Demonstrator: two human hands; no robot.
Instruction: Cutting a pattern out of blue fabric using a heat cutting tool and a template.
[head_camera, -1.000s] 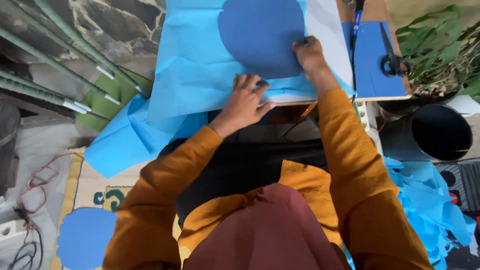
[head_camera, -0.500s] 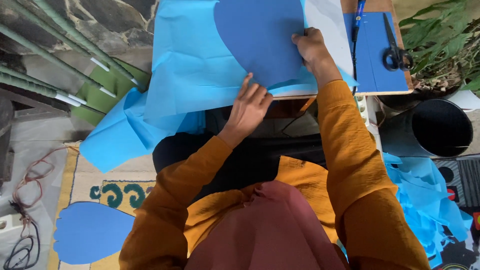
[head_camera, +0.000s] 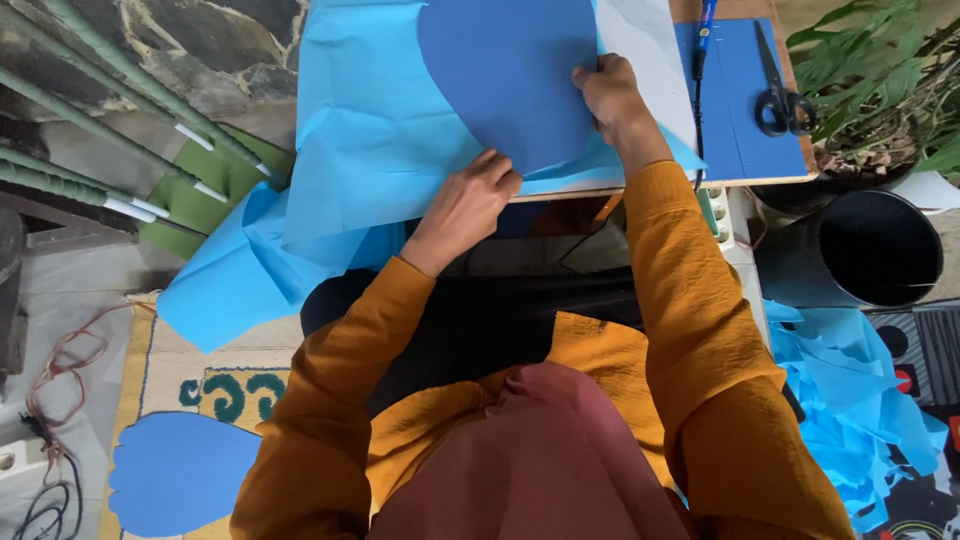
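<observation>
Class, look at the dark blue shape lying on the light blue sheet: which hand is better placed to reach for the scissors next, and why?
Probably the right hand. It rests on the right edge of the dark blue shape, on the same side as the scissors. The left hand sits at the shape's lower edge and would have to cross over.

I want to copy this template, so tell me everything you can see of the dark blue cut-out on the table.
The dark blue cut-out is a flat, matte sheet, like card or foam, with a rounded outline narrowing to a blunt curved tip toward the person. Its top runs out of frame. It lies on the light blue sheet. The right hand pinches its right edge; the left hand rests on the sheet by its lower tip.
</observation>
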